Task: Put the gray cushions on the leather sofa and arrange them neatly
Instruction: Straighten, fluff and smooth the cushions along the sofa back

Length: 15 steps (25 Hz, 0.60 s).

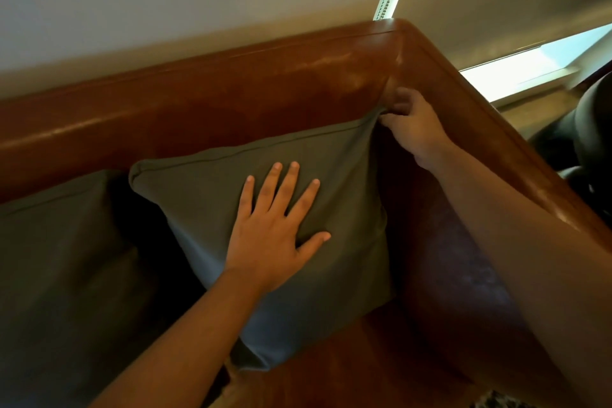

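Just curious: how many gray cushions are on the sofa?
2. The corner cushion leans against the sofa back; the left cushion is partly cut off. More may lie outside view.

**Both propped up, one corner stretched**

Your gray cushion [205,202] leans on the backrest in the corner of the brown leather sofa [231,93], its 1 o'clock tip pulled up taut. The second gray cushion [59,258] leans at its 9 o'clock, a dark gap between them.

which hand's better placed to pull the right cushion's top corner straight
Right: the right hand pinches that corner of the cushion by the sofa; the left hand lies flat on its face.
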Each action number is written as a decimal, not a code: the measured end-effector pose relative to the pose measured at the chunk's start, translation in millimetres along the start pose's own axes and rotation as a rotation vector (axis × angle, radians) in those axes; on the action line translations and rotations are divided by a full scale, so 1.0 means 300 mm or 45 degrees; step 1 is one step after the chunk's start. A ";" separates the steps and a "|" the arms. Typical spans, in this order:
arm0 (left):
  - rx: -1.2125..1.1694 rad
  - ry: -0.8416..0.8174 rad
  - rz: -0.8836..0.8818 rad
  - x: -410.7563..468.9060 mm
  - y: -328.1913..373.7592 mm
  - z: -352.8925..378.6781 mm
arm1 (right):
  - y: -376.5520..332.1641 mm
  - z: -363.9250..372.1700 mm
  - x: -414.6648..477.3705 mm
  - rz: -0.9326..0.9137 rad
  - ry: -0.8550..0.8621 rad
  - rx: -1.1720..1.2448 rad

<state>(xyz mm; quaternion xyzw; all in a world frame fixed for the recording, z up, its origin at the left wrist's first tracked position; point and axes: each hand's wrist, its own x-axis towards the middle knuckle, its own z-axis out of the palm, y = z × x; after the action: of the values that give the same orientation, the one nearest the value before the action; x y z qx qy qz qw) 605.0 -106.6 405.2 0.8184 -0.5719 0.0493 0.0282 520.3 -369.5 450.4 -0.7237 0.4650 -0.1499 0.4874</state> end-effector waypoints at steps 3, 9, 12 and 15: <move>0.001 -0.017 0.005 -0.008 -0.003 0.007 | 0.061 -0.003 0.031 0.267 -0.066 0.288; -0.137 -0.007 -0.104 0.038 0.012 -0.041 | 0.122 0.084 -0.086 0.135 0.410 0.288; -0.291 0.151 -0.261 0.159 0.048 -0.084 | 0.303 0.141 -0.266 0.306 0.493 0.469; -0.406 0.117 -0.280 0.311 0.085 -0.084 | 0.501 0.191 -0.432 0.608 0.442 0.422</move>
<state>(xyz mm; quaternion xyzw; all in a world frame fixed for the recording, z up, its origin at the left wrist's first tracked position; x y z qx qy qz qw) 611.6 -199.8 440.5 0.8580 -0.4776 -0.0079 0.1888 411.8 -244.9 326.5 -0.4690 0.6667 -0.2259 0.5334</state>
